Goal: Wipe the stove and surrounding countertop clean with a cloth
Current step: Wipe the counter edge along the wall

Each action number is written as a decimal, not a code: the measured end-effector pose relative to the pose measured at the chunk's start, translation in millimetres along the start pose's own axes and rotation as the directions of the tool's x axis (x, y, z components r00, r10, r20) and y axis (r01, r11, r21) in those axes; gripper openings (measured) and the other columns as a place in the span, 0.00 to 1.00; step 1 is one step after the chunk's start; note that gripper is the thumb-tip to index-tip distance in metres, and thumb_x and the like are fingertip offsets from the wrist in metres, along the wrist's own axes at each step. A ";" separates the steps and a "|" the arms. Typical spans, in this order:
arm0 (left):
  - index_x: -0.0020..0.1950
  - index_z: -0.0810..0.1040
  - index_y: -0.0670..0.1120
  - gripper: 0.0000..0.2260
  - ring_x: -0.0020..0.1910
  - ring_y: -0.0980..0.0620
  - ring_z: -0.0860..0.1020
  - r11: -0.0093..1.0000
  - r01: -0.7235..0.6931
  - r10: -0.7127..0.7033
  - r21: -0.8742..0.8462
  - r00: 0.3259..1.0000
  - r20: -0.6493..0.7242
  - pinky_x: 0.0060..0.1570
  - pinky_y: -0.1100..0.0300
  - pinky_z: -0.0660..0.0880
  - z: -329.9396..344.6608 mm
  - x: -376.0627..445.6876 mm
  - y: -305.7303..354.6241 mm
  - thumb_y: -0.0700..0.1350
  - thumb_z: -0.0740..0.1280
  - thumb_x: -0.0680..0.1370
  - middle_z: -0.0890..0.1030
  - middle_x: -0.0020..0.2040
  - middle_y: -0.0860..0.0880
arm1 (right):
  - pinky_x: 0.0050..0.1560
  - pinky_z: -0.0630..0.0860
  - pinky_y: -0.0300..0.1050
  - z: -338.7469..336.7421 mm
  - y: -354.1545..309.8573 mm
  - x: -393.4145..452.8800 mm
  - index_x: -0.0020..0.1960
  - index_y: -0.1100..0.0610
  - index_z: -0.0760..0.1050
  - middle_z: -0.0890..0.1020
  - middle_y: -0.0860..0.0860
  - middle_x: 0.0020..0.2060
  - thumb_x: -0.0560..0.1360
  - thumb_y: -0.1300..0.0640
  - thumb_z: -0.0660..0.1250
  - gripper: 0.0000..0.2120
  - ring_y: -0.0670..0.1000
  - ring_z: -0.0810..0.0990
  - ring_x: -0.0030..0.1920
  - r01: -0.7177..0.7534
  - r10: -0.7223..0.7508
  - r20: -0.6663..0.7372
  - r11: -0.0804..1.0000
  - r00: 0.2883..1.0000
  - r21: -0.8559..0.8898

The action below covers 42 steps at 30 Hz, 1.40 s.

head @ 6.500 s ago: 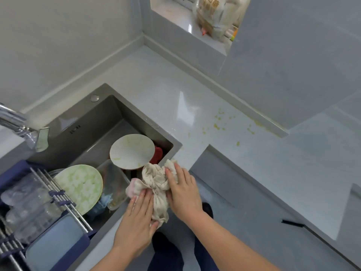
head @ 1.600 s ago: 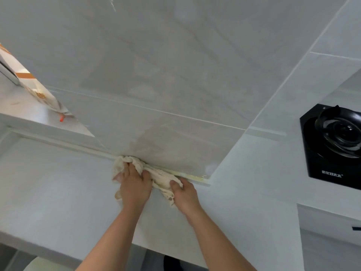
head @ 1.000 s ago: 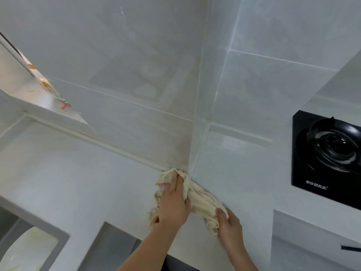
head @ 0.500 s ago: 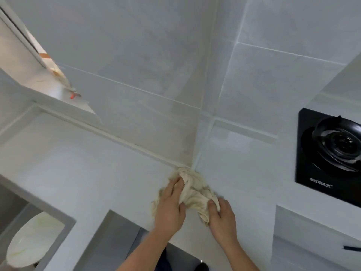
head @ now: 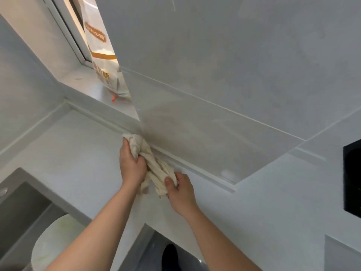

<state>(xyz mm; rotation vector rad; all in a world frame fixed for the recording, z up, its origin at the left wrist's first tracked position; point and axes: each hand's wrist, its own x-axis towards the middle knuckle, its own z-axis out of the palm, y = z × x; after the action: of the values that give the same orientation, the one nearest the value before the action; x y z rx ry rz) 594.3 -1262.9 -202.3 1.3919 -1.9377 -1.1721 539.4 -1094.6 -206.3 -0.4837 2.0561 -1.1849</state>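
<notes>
A crumpled cream cloth (head: 154, 167) lies on the white countertop (head: 78, 153), pushed against the low ledge at the foot of the tiled wall. My left hand (head: 131, 166) grips its upper end, fingers curled round the fabric. My right hand (head: 180, 189) holds its lower end, thumb pressed on the cloth. The black stove (head: 352, 182) shows only as a strip at the right edge, well away from both hands.
A steel sink (head: 21, 208) with a pale plate (head: 52, 245) in it sits at the lower left. A printed bag (head: 103, 61) stands on the window sill (head: 88, 83) above the counter. The counter's front edge has a notch below my arms.
Both hands and the cloth have moved left along the wall's base, from the wall corner towards the window sill. The stove has slid nearly out of view on the right.
</notes>
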 end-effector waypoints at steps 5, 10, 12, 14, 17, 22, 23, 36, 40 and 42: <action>0.77 0.62 0.47 0.31 0.68 0.37 0.73 0.993 -0.070 0.053 0.100 0.985 0.163 0.66 0.41 0.73 24.3 50.0 -6.0 0.43 0.63 0.73 0.76 0.70 0.45 | 0.60 0.79 0.56 11.3 3.7 44.5 0.58 0.55 0.81 0.79 0.53 0.56 0.79 0.47 0.66 0.15 0.55 0.81 0.55 -0.126 0.149 -0.181 0.983 0.972 0.131; 0.83 0.44 0.38 0.44 0.81 0.38 0.52 0.925 -0.057 -0.034 0.377 0.972 0.231 0.75 0.38 0.60 47.8 40.9 -23.2 0.53 0.67 0.78 0.56 0.82 0.40 | 0.52 0.83 0.57 -5.7 34.9 34.7 0.48 0.51 0.82 0.84 0.51 0.47 0.79 0.48 0.67 0.08 0.52 0.84 0.47 -0.194 0.241 -0.215 0.957 0.946 0.218; 0.82 0.46 0.37 0.44 0.80 0.38 0.54 0.901 -0.109 0.010 0.419 0.973 0.231 0.73 0.37 0.62 53.4 30.4 -19.3 0.56 0.66 0.78 0.58 0.81 0.39 | 0.50 0.84 0.58 -14.8 44.1 29.0 0.49 0.50 0.82 0.85 0.52 0.47 0.80 0.49 0.67 0.07 0.52 0.85 0.46 -0.205 0.269 -0.229 0.942 0.936 0.266; 0.81 0.48 0.35 0.42 0.80 0.39 0.52 0.864 -0.149 0.025 0.481 0.967 0.254 0.73 0.37 0.63 62.0 10.1 -15.3 0.57 0.64 0.79 0.57 0.81 0.37 | 0.48 0.85 0.55 -26.5 54.8 18.3 0.53 0.53 0.82 0.86 0.54 0.48 0.82 0.52 0.66 0.07 0.53 0.86 0.46 -0.228 0.329 -0.245 0.903 0.912 0.365; 0.81 0.46 0.32 0.40 0.81 0.38 0.49 0.823 -0.213 0.035 0.527 0.945 0.326 0.77 0.41 0.57 85.0 -32.5 -5.3 0.55 0.61 0.82 0.54 0.82 0.35 | 0.44 0.86 0.50 -53.6 72.0 -6.4 0.56 0.54 0.82 0.87 0.53 0.47 0.83 0.54 0.65 0.08 0.53 0.86 0.46 -0.236 0.394 -0.293 0.859 0.871 0.454; 0.82 0.43 0.35 0.36 0.83 0.42 0.50 0.804 -0.290 0.026 0.519 0.889 0.457 0.80 0.50 0.44 128.6 -126.0 22.1 0.56 0.53 0.85 0.52 0.83 0.38 | 0.50 0.85 0.55 -107.1 109.9 -47.5 0.60 0.53 0.82 0.86 0.51 0.50 0.83 0.51 0.63 0.12 0.53 0.85 0.50 -0.276 0.439 -0.365 0.865 0.821 0.419; 0.83 0.43 0.37 0.35 0.83 0.43 0.50 0.812 -0.300 0.025 0.500 0.875 0.484 0.80 0.50 0.44 137.0 -146.1 26.8 0.57 0.52 0.85 0.54 0.83 0.39 | 0.52 0.84 0.58 -114.7 113.8 -54.6 0.59 0.51 0.82 0.87 0.50 0.49 0.81 0.49 0.63 0.13 0.52 0.85 0.50 -0.286 0.434 -0.363 0.874 0.825 0.394; 0.84 0.50 0.53 0.26 0.83 0.47 0.48 0.520 -0.764 0.152 0.381 0.522 0.839 0.80 0.48 0.45 145.2 -228.5 15.9 0.51 0.49 0.85 0.53 0.84 0.56 | 0.52 0.82 0.56 -163.7 161.7 -129.3 0.48 0.49 0.80 0.85 0.49 0.43 0.75 0.42 0.62 0.13 0.53 0.85 0.44 -0.301 0.335 -0.235 0.939 0.912 0.169; 0.81 0.63 0.51 0.25 0.81 0.46 0.57 0.796 -0.502 0.127 0.338 0.686 0.717 0.78 0.54 0.56 133.1 -254.8 10.8 0.51 0.53 0.83 0.67 0.79 0.54 | 0.57 0.79 0.54 -170.3 160.7 -139.9 0.51 0.51 0.80 0.84 0.53 0.51 0.79 0.46 0.63 0.11 0.55 0.83 0.52 -0.302 0.317 -0.224 0.948 0.922 0.099; 0.77 0.70 0.52 0.22 0.78 0.49 0.66 0.945 -0.258 0.065 0.203 0.753 0.655 0.73 0.67 0.61 123.6 -256.8 21.0 0.50 0.55 0.83 0.73 0.75 0.55 | 0.61 0.75 0.50 -177.7 145.8 -135.0 0.57 0.53 0.80 0.82 0.55 0.56 0.82 0.52 0.65 0.08 0.56 0.80 0.58 -0.252 0.257 -0.243 0.966 0.935 0.053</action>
<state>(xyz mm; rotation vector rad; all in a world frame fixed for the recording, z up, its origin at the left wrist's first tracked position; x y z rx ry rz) 582.5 -978.2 -223.9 0.9663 -2.7388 -1.4580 505.3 -830.6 -220.0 -0.0534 2.2331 -1.1541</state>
